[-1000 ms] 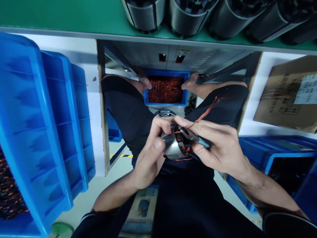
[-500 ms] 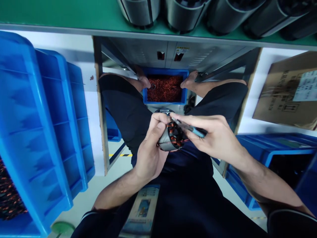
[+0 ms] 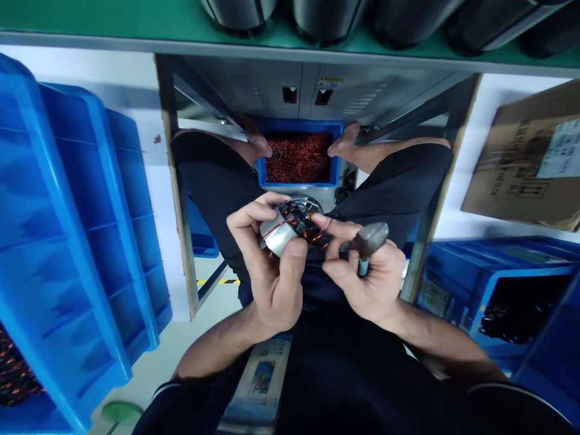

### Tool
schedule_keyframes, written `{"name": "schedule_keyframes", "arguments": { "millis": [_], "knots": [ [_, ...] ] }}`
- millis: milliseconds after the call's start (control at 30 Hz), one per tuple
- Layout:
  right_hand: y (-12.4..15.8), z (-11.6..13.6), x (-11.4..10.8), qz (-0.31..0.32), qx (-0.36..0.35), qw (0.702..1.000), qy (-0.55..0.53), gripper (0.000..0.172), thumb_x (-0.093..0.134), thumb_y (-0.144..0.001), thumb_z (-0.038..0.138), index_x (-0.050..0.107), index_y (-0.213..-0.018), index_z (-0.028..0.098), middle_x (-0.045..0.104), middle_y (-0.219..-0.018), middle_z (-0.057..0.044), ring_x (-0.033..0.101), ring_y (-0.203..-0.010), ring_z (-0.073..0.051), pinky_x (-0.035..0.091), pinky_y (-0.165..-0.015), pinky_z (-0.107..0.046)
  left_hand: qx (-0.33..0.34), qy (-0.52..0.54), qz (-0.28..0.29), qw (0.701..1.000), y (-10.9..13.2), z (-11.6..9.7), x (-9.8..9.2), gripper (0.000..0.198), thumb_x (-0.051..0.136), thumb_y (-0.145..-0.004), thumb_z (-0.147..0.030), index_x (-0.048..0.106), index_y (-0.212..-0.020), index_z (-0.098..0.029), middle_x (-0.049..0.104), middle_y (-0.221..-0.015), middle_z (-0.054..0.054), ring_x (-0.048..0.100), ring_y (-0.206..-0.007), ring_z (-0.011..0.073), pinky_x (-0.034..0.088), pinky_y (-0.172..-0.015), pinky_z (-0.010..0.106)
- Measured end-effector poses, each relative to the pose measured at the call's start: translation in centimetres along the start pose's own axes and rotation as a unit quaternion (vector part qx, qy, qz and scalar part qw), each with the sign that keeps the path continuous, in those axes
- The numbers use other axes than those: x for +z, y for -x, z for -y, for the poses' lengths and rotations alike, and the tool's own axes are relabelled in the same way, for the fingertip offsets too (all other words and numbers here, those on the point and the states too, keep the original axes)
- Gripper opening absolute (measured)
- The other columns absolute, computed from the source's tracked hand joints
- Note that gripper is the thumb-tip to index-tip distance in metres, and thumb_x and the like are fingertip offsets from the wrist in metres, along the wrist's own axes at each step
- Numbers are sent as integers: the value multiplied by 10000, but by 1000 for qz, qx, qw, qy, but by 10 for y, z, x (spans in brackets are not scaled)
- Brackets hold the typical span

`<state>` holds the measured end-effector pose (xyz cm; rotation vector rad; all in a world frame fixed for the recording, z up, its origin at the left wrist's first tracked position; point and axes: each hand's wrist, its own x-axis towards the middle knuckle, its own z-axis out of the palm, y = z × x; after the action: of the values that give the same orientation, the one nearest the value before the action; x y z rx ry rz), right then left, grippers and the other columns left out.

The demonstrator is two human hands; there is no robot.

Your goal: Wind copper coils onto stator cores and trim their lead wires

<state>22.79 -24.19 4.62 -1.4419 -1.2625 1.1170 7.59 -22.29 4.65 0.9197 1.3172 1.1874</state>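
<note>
My left hand (image 3: 269,263) grips a motor stator (image 3: 284,234), a silvery cylinder with black end parts and copper windings, its wound end tilted toward the upper right. A red wire runs across its side. My right hand (image 3: 369,272) is closed around blue-handled pliers (image 3: 369,241), held back in the palm with the grey metal head pointing up and right. The right index fingertip touches the wound end, where loose copper wires (image 3: 322,240) stick out toward that hand. Behind the stator, a round shiny metal object (image 3: 312,202) is partly hidden.
Below, a blue bin (image 3: 301,183) of copper scraps stands between my feet. Several dark cylinders (image 3: 328,18) line the green bench (image 3: 113,18). Stacked blue crates (image 3: 67,241) stand left; a carton (image 3: 507,175) and a blue crate of black parts (image 3: 489,290) are right.
The stator has turned, its wound end now facing up and right. My right hand has swung the pliers away from the windings back into the palm, its index finger now reaching to the wires.
</note>
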Motion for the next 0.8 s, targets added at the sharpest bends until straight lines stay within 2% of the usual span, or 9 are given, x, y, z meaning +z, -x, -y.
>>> {"name": "schedule_keyframes", "arguments": {
  "millis": [67,133,200,267,367,467,567,667,800],
  "knots": [
    [-5,6,7,0,22,1000,-14,422,843,-1060,603,892,-1306,264,694,-728,23,618,-602,-161,650,-678,-344,57,-45,-14,997,2,3,3,273,747,-1100,-526,602,-1270,-369,620,-1391,47,605,-1488,355,548,-1186,649],
    [-10,9,9,-19,27,999,-26,333,840,-1064,591,898,-1182,285,751,-802,-13,655,-664,-189,671,-713,-382,71,-74,-5,995,4,5,4,257,704,-1107,-539,602,-1300,-403,620,-1421,27,590,-1522,372,548,-1135,708],
    [-13,10,8,-35,16,999,-27,252,829,-1081,538,870,-1043,293,801,-884,-45,717,-763,-224,695,-793,-427,84,-81,1,993,6,6,1,259,667,-1120,-547,602,-1332,-411,611,-1432,26,575,-1541,379,540,-1092,729],
    [-14,11,3,-27,7,999,-15,224,820,-1092,488,838,-982,294,804,-903,-50,753,-828,-242,707,-863,-459,84,-64,17,994,7,6,-4,271,691,-1118,-531,617,-1343,-399,611,-1426,30,588,-1510,366,530,-1132,714],
    [-15,11,-8,13,1,1000,11,170,820,-1087,477,845,-1080,309,764,-865,-39,756,-834,-255,711,-860,-482,14,12,89,996,7,5,-13,345,810,-1069,-472,635,-1350,-378,624,-1448,43,630,-1443,330,538,-1244,635],
    [-18,12,-14,47,-10,999,25,208,811,-1083,505,843,-1186,327,752,-876,-44,766,-863,-281,715,-857,-522,-59,99,169,979,8,-1,-19,389,846,-1057,-413,631,-1378,-367,628,-1473,54,619,-1475,309,553,-1284,563],
    [-21,13,-10,41,-35,999,2,154,811,-1090,495,824,-1122,345,751,-885,-34,756,-830,-263,713,-841,-512,-147,185,156,959,8,-14,-18,310,835,-1072,-414,634,-1303,-364,644,-1451,35,643,-1458,287,582,-1275,527],
    [-24,15,-4,19,-67,997,-25,46,776,-1119,411,798,-1113,371,770,-926,-17,738,-795,-233,707,-818,-478,-227,263,142,927,5,-26,-13,300,845,-1064,-409,603,-1236,-362,664,-1392,7,726,-1273,241,678,-1076,456],
    [-24,20,-11,48,-28,995,81,212,738,-1128,407,786,-1329,361,778,-986,-45,777,-882,-267,726,-847,-496,-245,275,114,923,1,-30,-11,340,861,-1048,-418,565,-1198,-347,674,-1320,1,722,-1048,201,639,-759,342]
  ]
}}
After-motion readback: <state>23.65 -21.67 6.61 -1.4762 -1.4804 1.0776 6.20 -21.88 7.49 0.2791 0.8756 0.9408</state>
